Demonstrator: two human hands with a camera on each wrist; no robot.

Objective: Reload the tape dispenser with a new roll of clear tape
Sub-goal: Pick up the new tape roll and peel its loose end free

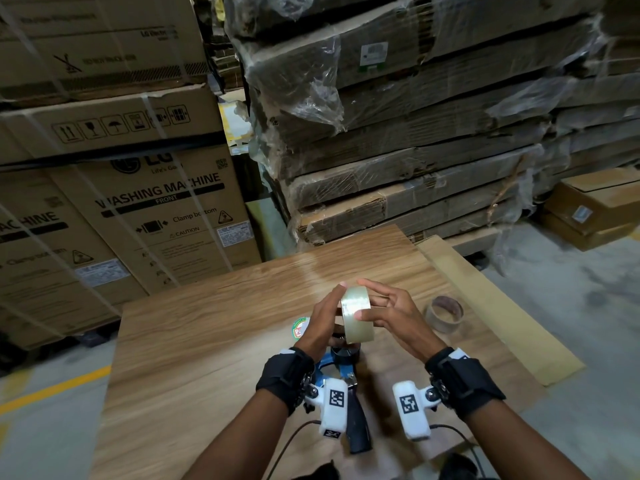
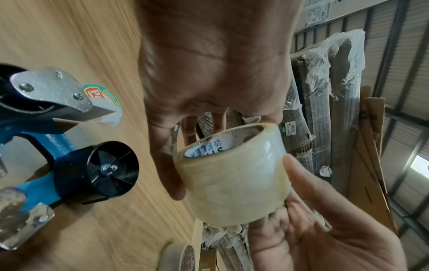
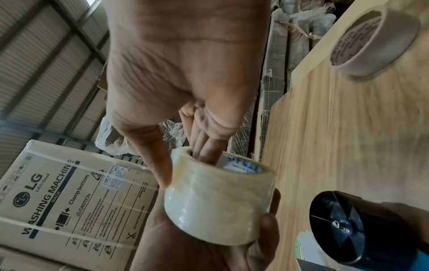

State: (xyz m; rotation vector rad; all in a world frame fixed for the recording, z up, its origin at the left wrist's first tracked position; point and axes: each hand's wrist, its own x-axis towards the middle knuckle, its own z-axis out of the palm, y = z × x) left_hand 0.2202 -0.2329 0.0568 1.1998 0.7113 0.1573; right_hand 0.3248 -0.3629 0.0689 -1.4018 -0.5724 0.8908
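Note:
The new clear tape roll [image 1: 356,313] is held above the table between both hands. My left hand [image 1: 330,308] cups its left side, and its fingertips [image 3: 270,220] curl round the roll [image 3: 218,198]. My right hand [image 1: 369,304] pinches the roll [image 2: 232,174], with fingers [image 3: 206,146] inside the core and the thumb outside. The blue tape dispenser [image 1: 341,363] lies on the table under the hands, handle toward me. Its black spool [image 2: 109,168] is bare and points up [image 3: 345,225].
An empty cardboard tape core [image 1: 445,313] stands on the wooden table [image 1: 214,341] to the right of the hands. A round sticker [image 1: 298,329] lies by the left hand. Stacked cartons [image 1: 145,209] and wrapped cardboard bundles [image 1: 415,150] rise behind the table.

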